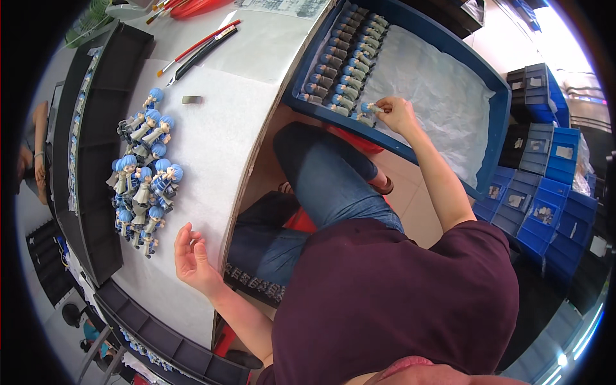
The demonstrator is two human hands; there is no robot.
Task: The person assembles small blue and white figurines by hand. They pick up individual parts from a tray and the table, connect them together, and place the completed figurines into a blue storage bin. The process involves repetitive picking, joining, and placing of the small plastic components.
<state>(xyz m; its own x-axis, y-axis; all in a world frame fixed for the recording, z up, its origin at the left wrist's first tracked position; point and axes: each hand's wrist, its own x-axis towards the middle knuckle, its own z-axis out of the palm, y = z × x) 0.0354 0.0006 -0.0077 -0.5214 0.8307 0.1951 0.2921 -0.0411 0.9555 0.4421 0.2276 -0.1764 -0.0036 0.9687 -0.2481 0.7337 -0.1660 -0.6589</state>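
My right hand (399, 115) reaches over the blue tray (504, 122) at the right. Between its thumb and fingers is a small blue-haired figurine (368, 108), held by the near end of the rows. Similar figurines (351, 72) lie side by side in rows along the tray's left part, on white sheeting (436, 90). Above the white table (212, 141), my left hand (194, 260) is empty, with its fingers loosely bent and apart. A heap of blue-haired figurines (153, 128) lies on the table beyond that hand.
A red brush (204, 46), a dark-handled tool (202, 56) and a small flat piece (192, 100) lie on the table. Dark trays (106, 173) line its far left side. Blue bins (545, 212) stand at the right. Another person's arm (40, 154) shows at the far left.
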